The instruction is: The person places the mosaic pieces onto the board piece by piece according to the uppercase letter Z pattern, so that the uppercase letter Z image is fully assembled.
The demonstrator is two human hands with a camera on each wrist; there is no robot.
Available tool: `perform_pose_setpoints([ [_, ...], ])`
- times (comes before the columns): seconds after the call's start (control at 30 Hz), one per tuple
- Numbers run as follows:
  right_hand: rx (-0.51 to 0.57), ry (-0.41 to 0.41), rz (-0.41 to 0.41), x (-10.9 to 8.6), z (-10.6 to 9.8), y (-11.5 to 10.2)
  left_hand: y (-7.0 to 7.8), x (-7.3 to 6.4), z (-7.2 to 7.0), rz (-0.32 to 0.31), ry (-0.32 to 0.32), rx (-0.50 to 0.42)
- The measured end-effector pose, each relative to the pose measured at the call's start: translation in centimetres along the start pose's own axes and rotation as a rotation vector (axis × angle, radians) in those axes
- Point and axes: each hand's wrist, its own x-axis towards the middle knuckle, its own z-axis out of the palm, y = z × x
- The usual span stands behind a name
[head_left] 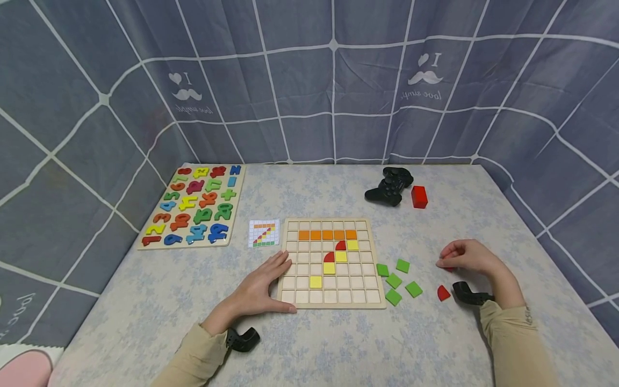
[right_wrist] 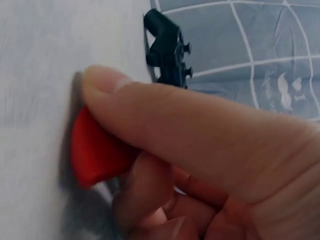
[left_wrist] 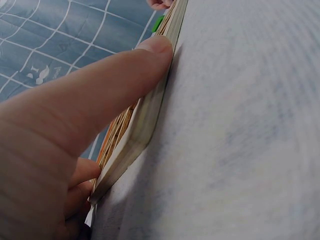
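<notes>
In the head view my right hand [head_left: 474,259] is low over the table, right of the board. Thumb and fingers pinch a red quarter-circle piece [right_wrist: 97,152], its curved side showing in the right wrist view. Another red quarter-circle piece [head_left: 443,293] lies just in front. My left hand [head_left: 258,285] spreads round the near left corner of a wooden grid board [head_left: 355,282]. Its thumb [left_wrist: 120,75] presses the front edge, while the fingers touch the left edge. On the board sit a row of orange squares [head_left: 328,235], several yellow squares [head_left: 329,268] and two red quarter-circles [head_left: 329,257].
Several loose green squares [head_left: 394,280] lie right of the board. A pattern card [head_left: 264,233] lies at its upper left, near a number puzzle board [head_left: 186,207]. Farther back are a black game controller [head_left: 389,186] and a red block [head_left: 419,197], before a grey-blue curtain [head_left: 309,80].
</notes>
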Motion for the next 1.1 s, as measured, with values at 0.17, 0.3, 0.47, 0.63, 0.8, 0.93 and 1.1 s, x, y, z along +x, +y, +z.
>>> perform_pose_setpoints([
  [0.17,0.011,-0.027,-0.078,0.2,0.6,-1.8,0.0,0.0,0.0,-0.002,-0.005,0.003],
  [0.3,0.068,-0.062,-0.175,0.7,1.7,-3.9,0.1,0.0,-0.1,-0.002,-0.012,0.001],
  [0.47,0.056,-0.104,-0.282,1.5,3.8,-7.4,0.1,0.0,-0.1,-0.004,-0.012,-0.002],
  [0.63,0.086,-0.145,-0.329,2.6,6.5,-11.6,0.0,0.0,0.0,-0.002,-0.006,0.003],
  [0.8,0.112,-0.184,-0.385,3.8,9.5,-15.2,-0.2,0.1,0.0,0.004,-0.008,0.003],
  [0.93,0.092,-0.211,-0.422,4.7,11.5,-17.1,-0.2,0.1,0.0,0.006,-0.012,-0.004],
  [1.1,0.053,-0.214,-0.414,5.2,13.2,-18.7,-0.1,0.1,-0.1,-0.003,-0.016,0.001],
])
